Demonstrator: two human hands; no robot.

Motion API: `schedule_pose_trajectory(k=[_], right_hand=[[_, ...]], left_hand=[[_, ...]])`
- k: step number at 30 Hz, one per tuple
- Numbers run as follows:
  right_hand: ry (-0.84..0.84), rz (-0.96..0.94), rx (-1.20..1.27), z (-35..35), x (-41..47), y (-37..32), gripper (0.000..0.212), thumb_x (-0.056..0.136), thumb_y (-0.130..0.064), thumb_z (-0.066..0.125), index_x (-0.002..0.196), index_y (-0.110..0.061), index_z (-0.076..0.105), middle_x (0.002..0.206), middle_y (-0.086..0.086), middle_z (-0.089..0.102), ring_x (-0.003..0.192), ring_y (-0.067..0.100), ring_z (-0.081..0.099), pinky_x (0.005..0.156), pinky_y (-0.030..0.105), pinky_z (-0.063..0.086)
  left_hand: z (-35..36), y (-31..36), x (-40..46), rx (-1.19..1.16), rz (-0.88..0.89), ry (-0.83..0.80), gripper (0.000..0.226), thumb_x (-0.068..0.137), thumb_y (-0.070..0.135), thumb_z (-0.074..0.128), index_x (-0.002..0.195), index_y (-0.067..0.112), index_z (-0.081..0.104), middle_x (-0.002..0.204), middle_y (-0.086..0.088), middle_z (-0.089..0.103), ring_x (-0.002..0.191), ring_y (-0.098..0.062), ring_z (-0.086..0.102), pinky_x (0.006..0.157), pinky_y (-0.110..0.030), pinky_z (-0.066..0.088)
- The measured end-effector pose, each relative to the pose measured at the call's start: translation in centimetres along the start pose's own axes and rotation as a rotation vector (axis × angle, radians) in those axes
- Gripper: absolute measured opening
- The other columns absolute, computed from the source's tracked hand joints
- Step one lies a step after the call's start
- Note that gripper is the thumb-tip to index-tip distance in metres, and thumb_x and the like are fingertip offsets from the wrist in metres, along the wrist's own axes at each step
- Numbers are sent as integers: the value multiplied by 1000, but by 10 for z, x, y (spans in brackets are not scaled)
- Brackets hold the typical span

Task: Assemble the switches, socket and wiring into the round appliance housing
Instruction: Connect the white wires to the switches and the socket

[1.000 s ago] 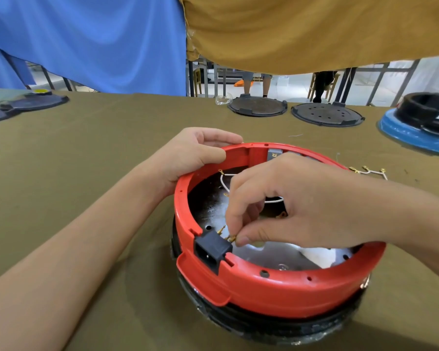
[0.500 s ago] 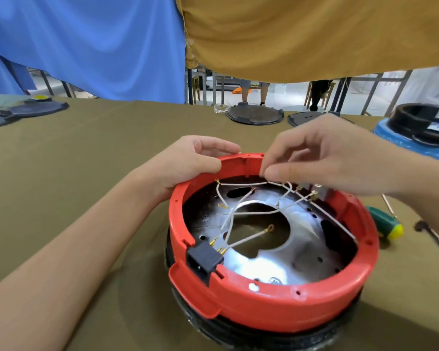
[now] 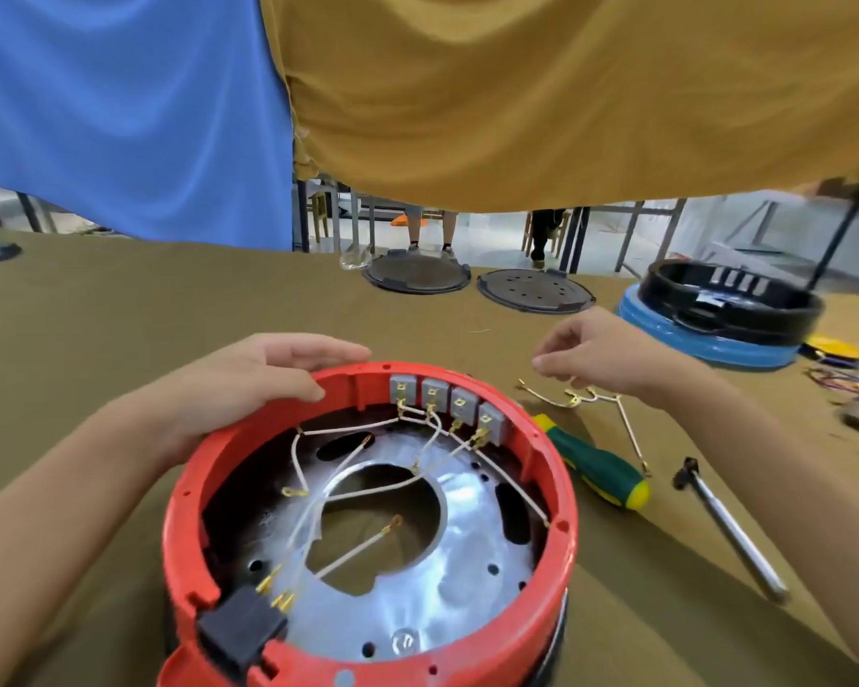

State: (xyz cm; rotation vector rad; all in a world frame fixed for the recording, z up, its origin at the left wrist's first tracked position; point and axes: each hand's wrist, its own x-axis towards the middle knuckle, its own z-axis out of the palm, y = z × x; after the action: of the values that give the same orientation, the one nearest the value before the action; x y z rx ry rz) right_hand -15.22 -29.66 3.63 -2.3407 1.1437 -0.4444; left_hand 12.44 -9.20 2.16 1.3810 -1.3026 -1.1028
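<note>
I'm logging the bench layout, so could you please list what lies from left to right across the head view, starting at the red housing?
Red housing → green-handled screwdriver → loose wire harness → metal tool → blue-and-black housing.

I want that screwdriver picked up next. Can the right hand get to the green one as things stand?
Probably yes. The green screwdriver lies in the open on the cloth beside the red housing, just below the right hand. Nothing covers it, but that hand pinches a loose wire harness it would have to drop first.
</note>
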Motion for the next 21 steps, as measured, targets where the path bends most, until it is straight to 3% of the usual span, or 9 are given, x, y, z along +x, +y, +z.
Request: schedule_pose_trajectory(k=[6, 10, 15, 18, 21], right_hand=[[-58, 24, -212, 13, 4, 15, 10, 86, -29, 75, 79, -27, 68, 84, -10, 68, 77, 5, 62, 59, 18, 42], [-102, 18, -297, 14, 5, 18, 16, 94, -28, 66, 78, -27, 63, 84, -8, 64, 81, 10, 60, 66, 21, 42], [-111, -8, 20, 7, -3, 7, 20, 100, -26, 55, 87, -16, 65, 80, -3, 62, 69, 9, 54, 64, 21, 42], [-83, -64, 176, 5, -7, -5, 19, 101, -26, 53, 92, -15, 65, 85, 0, 68, 78, 13, 58, 73, 28, 47], [-61, -129, 367, 5, -7, -18, 9, 99, -21, 59, 102, -19, 67, 84, -3, 75, 80, 11, 65, 74, 28, 49]], left_hand=[[-7, 1, 1, 34, 120, 204, 62, 82, -32, 42, 119, 12, 67, 118, -4, 73, 110, -16, 69, 80, -23, 58], [-6, -1, 3, 3, 110, 315, 64, 80, -31, 35, 109, 13, 71, 111, -4, 75, 101, -14, 72, 74, -22, 59], [-2, 1, 2, 25, 74, 346, 62, 78, -28, 36, 101, 15, 75, 106, -4, 76, 92, -14, 74, 72, -22, 60], [2, 5, 0, 63, 89, 346, 53, 83, -23, 40, 100, 14, 75, 101, -4, 77, 80, -11, 73, 66, -18, 57], [5, 8, -1, 136, 108, 334, 45, 86, -18, 46, 100, 13, 75, 98, -4, 77, 80, -11, 72, 70, -17, 57]])
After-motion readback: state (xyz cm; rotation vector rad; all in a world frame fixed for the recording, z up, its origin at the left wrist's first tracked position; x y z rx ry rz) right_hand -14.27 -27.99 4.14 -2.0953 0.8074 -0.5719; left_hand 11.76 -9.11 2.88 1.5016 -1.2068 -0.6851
